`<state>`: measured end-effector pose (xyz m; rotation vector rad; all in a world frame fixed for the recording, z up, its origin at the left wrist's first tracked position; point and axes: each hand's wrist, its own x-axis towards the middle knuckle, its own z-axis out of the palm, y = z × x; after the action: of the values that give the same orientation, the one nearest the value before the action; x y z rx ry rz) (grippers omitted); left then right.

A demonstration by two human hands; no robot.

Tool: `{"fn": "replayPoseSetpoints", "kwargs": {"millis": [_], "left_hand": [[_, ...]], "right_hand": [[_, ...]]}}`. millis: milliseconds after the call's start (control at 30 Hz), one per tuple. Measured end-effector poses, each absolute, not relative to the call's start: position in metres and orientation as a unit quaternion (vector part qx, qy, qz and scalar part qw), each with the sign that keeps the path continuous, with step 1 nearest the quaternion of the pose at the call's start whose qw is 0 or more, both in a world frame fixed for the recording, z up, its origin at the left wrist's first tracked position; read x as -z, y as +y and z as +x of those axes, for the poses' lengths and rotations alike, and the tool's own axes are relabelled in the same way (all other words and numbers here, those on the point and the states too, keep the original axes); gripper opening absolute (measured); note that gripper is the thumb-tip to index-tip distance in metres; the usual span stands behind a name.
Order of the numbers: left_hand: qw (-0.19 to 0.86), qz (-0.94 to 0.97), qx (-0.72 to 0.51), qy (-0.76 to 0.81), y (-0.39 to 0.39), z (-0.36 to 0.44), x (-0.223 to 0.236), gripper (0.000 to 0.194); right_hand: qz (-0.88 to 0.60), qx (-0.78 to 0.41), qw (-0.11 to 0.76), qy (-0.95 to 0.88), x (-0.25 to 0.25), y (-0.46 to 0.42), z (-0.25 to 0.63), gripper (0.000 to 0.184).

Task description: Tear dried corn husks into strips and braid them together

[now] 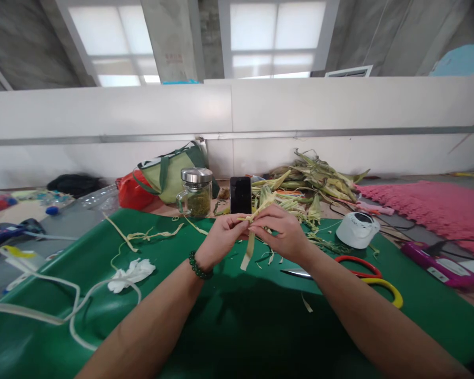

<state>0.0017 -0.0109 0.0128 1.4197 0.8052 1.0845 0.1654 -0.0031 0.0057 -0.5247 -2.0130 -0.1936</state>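
Note:
Both my hands meet over the middle of the green mat [237,326]. My left hand [226,237], with a dark green bead bracelet [199,266] at the wrist, pinches a pale yellow corn husk strip [248,252]. Close against it, my right hand [282,229] grips the upper part of the same husk with thumb and fingers. One flat end of the strip hangs down between the hands, while other ends stick up above the fingers. Scissors [365,272] with red and yellow handles lie partly under my right forearm.
Behind the hands stand a phone [240,193] and a glass jar mug [197,197]. A heap of corn husks [319,176] lies behind to the right, near a white round container [357,230]. Crumpled tissue [131,275] and a white cable [75,300] are on the left.

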Motion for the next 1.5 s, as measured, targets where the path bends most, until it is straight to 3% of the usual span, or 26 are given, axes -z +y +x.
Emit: {"fn": "replayPoseSetpoints", "kwargs": {"millis": [300, 467, 700, 867, 1500], "left_hand": [[0.579, 0.605, -0.425, 0.344, -0.012, 0.0, -0.013, 0.038], [0.583, 0.61, -0.42, 0.334, -0.012, 0.001, -0.015, 0.034], [0.572, 0.646, -0.371, 0.344, -0.007, -0.001, -0.009, 0.028], [0.568, 0.668, -0.342, 0.338, -0.004, -0.003, -0.005, 0.03], [0.58, 0.669, -0.307, 0.35, -0.007, -0.005, -0.009, 0.033]], "right_hand": [[-0.272, -0.16, 0.487, -0.814, -0.009, -0.001, 0.172, 0.009], [-0.237, -0.117, 0.46, -0.848, -0.014, -0.003, 0.177, 0.014], [-0.223, -0.096, 0.28, -0.929, -0.029, -0.019, 0.187, 0.025], [-0.241, -0.119, 0.212, -0.94, -0.034, -0.022, 0.192, 0.026], [-0.311, -0.178, 0.316, -0.878, -0.025, -0.014, 0.194, 0.016]]}}
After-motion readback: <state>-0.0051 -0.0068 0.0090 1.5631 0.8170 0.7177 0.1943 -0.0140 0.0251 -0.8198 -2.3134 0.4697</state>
